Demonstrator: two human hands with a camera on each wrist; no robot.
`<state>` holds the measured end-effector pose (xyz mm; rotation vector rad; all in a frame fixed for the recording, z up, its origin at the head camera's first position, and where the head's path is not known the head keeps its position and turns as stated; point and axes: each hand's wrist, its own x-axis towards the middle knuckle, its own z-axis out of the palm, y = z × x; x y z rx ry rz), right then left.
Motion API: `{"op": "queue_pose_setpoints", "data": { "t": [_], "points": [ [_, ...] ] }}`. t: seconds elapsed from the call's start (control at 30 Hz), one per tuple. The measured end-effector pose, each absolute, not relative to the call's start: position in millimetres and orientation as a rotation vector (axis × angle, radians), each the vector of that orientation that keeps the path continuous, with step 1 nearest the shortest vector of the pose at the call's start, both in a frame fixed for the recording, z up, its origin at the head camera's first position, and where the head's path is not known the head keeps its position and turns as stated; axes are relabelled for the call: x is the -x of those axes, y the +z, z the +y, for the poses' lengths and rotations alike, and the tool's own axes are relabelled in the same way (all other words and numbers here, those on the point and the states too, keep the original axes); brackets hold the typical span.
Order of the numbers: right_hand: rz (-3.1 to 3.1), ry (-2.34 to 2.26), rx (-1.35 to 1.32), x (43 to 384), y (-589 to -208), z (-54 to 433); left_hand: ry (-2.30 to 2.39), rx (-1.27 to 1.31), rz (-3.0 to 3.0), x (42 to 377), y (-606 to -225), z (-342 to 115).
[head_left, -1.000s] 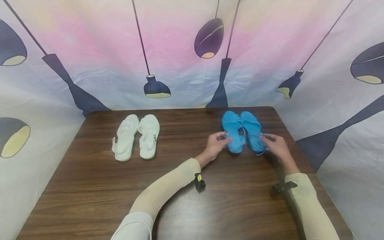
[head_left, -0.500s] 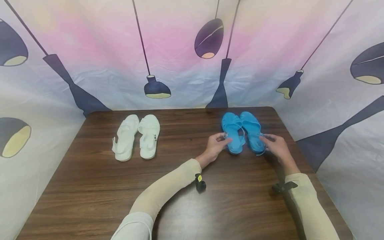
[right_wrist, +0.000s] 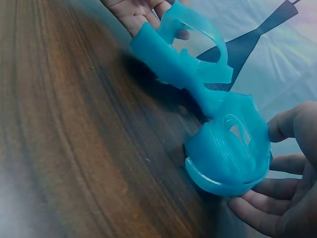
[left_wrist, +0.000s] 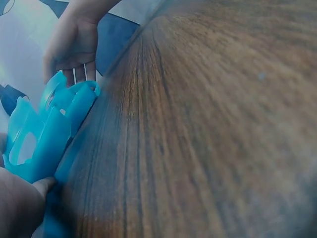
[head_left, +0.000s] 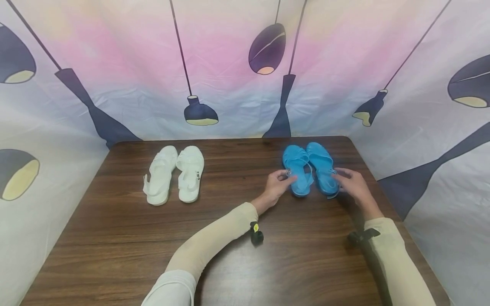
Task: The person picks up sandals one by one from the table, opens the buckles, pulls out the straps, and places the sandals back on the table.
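Two blue sandals stand side by side on the table near its back right, toes to the back wall. My left hand (head_left: 276, 185) holds the left blue sandal (head_left: 295, 158) by its outer side, thumb over the edge. On the other side, my right hand (head_left: 356, 187) grips the right blue sandal (head_left: 321, 161) near the strap. In the right wrist view, thumb and fingers sit around the heel end of the near sandal (right_wrist: 228, 158). The left wrist view shows the left thumb against the sandal's lower edge (left_wrist: 43, 153), most of that hand cut off.
A pair of white sandals (head_left: 190, 163) lies at the back left of the brown wooden table (head_left: 126, 238). Behind and beside the table hangs a cloth backdrop (head_left: 229, 51) printed with lamps. Dark cameras are strapped at both wrists.
The left sandal and the left hand have shifted very slightly toward me. The right hand's fingers look a little changed around the strap; the white sandals have stayed put.
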<state>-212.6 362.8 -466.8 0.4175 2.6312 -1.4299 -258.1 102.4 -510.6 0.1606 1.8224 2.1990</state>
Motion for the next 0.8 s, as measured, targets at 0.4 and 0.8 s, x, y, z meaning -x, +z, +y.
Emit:
{"op": "queue_pose_setpoints", "data": {
  "t": [0.4, 0.8],
  "points": [
    [2.613, -1.297, -0.437, 222.6, -466.2, 366.2, 2.092, -0.165, 2.027, 258.5, -507.8, 102.8],
    [2.617, -1.4, -0.398, 223.9, -471.0, 369.7, 2.016, -0.215, 2.075, 258.8, -513.1, 102.3]
  ]
}}
